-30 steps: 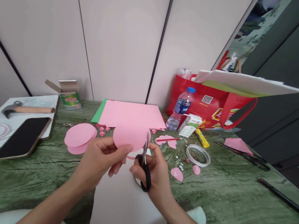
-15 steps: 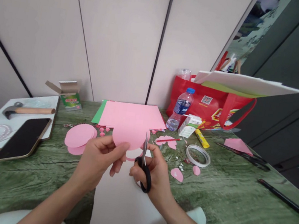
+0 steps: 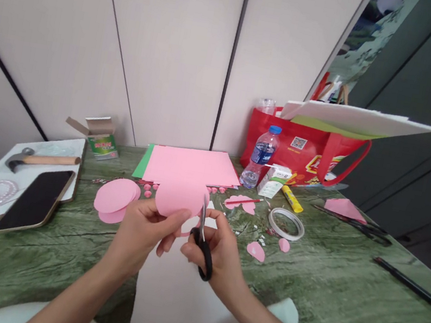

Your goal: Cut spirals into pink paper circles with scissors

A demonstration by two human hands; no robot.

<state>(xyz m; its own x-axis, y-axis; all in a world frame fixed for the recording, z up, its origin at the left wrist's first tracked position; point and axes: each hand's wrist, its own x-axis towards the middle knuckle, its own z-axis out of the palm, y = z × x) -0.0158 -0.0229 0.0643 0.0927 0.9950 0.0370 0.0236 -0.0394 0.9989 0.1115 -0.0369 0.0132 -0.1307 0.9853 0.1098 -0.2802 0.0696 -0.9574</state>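
Observation:
My left hand pinches the lower edge of a rounded piece of pink paper between thumb and fingers, held up above the table. In my right hand is a pair of scissors with black handles. Their blades point upward at the right edge of the pink paper. A narrow pink strip hangs below the paper, between the two hands. Beyond them lies a stack of pink sheets with a green sheet under it. Cut pink circles are piled left of my left hand.
A white sheet lies under my hands. To the right are a tape roll, a glue stick, a milk carton, a water bottle and a red bag. Leftward lie a phone and a hammer.
Both hands, with the paper and scissors, have shifted slightly left. The scissor blades look closer together than before. Objects on the table have stayed in place.

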